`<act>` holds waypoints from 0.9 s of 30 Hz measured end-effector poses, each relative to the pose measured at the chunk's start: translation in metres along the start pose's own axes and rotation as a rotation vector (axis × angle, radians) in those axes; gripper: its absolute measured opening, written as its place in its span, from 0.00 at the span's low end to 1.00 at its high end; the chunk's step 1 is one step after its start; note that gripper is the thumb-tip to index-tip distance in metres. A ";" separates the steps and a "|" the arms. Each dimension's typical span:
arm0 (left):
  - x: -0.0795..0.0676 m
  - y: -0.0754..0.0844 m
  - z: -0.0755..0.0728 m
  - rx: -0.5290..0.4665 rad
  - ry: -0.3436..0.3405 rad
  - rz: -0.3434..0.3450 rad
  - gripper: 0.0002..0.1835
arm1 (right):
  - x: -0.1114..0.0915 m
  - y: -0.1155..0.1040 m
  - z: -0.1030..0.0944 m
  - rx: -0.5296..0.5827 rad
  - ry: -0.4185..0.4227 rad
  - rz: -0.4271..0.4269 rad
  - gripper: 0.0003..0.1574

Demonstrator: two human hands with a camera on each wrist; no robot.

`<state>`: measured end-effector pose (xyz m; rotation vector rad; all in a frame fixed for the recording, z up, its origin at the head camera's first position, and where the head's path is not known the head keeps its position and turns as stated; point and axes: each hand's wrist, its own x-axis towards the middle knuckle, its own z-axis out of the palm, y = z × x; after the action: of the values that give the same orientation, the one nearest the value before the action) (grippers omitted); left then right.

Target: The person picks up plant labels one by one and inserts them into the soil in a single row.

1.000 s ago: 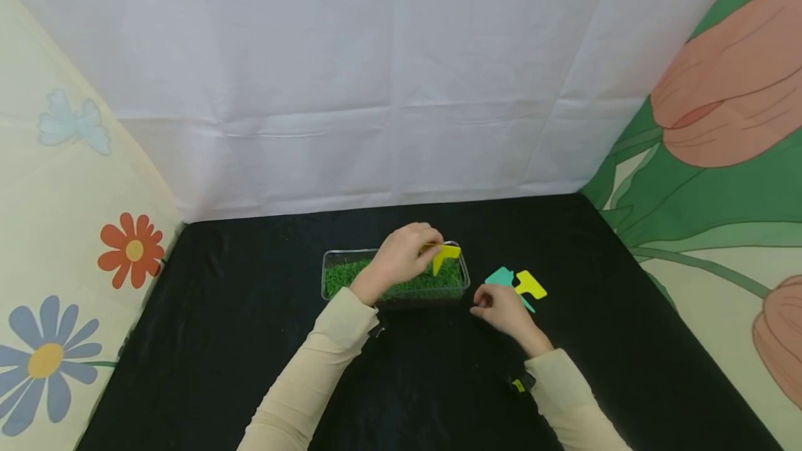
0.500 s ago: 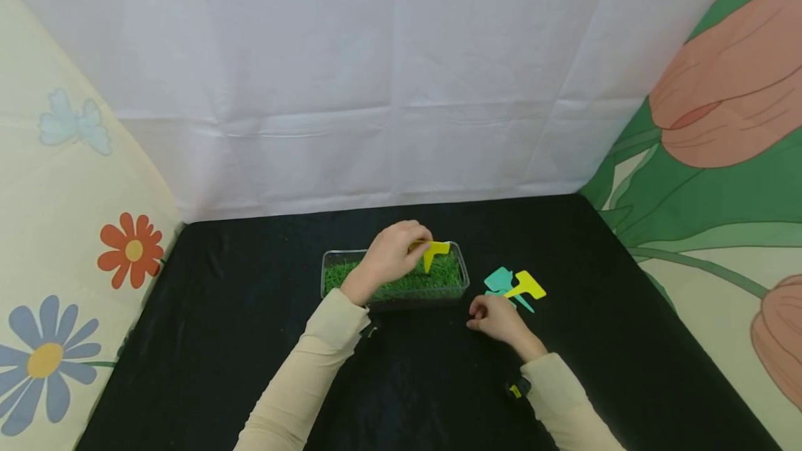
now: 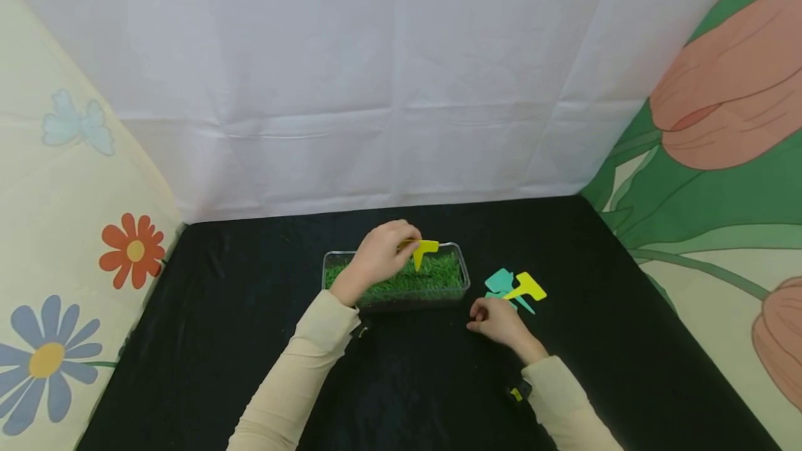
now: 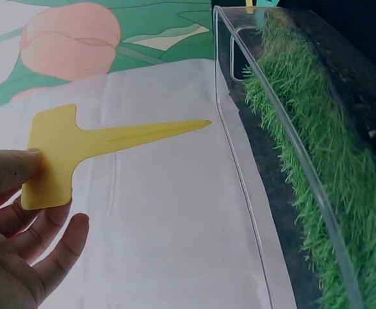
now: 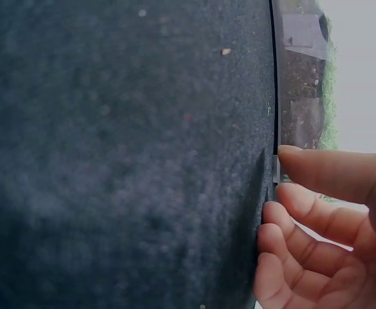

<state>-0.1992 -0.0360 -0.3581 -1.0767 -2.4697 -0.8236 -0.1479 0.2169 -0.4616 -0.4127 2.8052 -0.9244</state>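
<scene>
Between thumb and fingers, my left hand (image 3: pixel 378 254) pinches the head of a yellow T-shaped plant label (image 4: pixel 54 161). The label's pointed stem hangs downward over the clear plastic box (image 3: pixel 468 278) of green grass (image 3: pixel 443 273). In the left wrist view the tip is apart from the grass. My right hand (image 3: pixel 501 321) rests on the black cloth, fingers loosely curled, with nothing held in the right wrist view. Just beyond it lie another yellow label (image 3: pixel 531 286) and several teal labels (image 3: pixel 499 279), overlapping and partly hidden by that hand.
A black cloth (image 3: pixel 250 339) covers the table. Behind it hangs a white sheet (image 3: pixel 395 89), with floral panels on the left (image 3: pixel 56 193) and right (image 3: pixel 739 228). Dark soil (image 5: pixel 300 77) shows through the box's side.
My left hand has carried the yellow label leftward over the grass. My right hand has drawn slightly back from the labels, uncovering more of them.
</scene>
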 end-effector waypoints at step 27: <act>-0.018 -0.015 -0.020 0.030 0.075 -0.033 0.03 | -0.001 0.001 0.003 -0.017 0.022 -0.018 0.07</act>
<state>-0.1973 -0.0674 -0.3572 -0.9800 -2.4356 -0.8192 -0.1465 0.2165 -0.4645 -0.4340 2.8357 -0.9150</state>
